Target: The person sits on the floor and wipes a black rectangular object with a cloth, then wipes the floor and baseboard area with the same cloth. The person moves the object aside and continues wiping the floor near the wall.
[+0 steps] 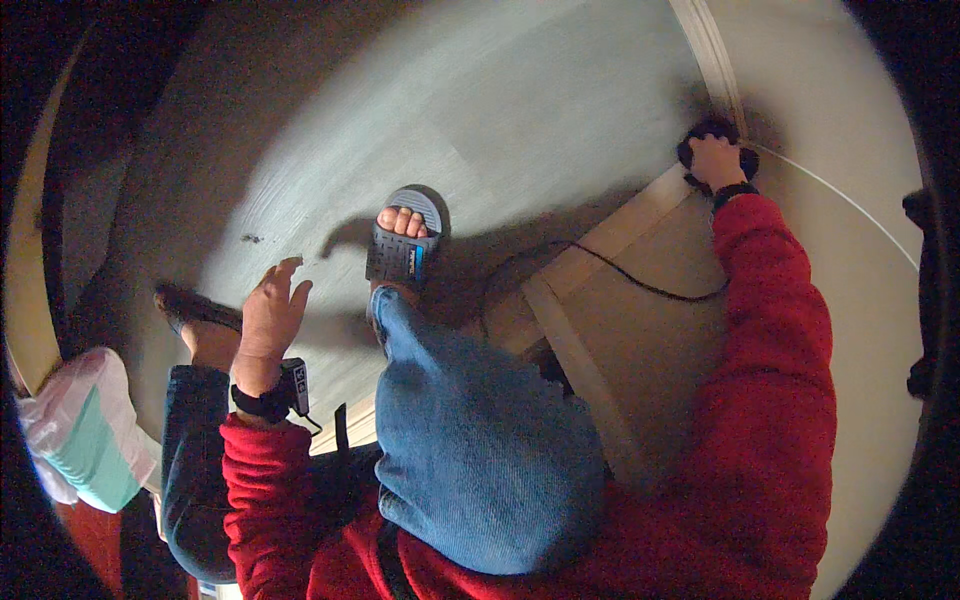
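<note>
My right hand (pixel 716 159) reaches to the upper right and is closed over a dark object (pixel 748 163) low by the wall corner; its kind cannot be made out. A thin dark cable (pixel 645 285) loops from near my right sleeve across the wooden trim. At the left, my left hand (pixel 276 304) hovers above the floor, fingers apart, with nothing in it. A small device with buttons (pixel 298 386) is strapped at my left wrist. Between the hands, my bent knee in blue jeans (pixel 487 450) leads to a foot in a grey slide sandal (pixel 405 236).
A pale baseboard (pixel 716 67) runs along the wall at the top right. Wooden trim (pixel 592 232) crosses beside my knee. A bag-lined bin or container (pixel 97 435) stands at the far left. Small dark debris (pixel 251 238) lies on the floor.
</note>
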A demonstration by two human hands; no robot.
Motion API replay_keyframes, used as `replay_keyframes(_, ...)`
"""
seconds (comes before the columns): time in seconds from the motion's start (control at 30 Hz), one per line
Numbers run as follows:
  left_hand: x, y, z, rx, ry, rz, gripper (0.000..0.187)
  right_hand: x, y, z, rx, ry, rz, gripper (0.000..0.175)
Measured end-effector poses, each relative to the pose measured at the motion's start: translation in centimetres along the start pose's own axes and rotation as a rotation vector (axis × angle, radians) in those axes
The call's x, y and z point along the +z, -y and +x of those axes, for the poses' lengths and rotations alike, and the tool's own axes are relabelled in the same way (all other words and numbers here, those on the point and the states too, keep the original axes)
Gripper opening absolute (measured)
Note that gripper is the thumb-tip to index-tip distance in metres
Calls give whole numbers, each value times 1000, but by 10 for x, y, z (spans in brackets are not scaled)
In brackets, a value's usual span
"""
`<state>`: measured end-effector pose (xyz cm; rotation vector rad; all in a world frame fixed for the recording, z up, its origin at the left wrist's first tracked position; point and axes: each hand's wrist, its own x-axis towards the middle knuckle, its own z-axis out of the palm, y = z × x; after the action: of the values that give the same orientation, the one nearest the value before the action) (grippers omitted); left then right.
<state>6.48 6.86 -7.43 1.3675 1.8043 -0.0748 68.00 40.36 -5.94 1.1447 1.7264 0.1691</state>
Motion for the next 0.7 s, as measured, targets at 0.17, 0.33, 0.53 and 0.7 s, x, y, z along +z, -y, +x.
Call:
replay_keyframes(0.17,-3,0,-3,38,-42,-31,36,-33,72,-44,-422,215,207,30)
replay_keyframes(0.33,-1,11,-17,46,-103,-49,37,-64,180,-114,-844,496,416,47)
replay_keyframes(0.53,9,20,-21,2,-33,-39,38,-87,149,-63,-745,855,1151,54)
replay_keyframes(0.7,17,17,-19,19,-21,-45,38,-72,4,22,-200,161,1356,50)
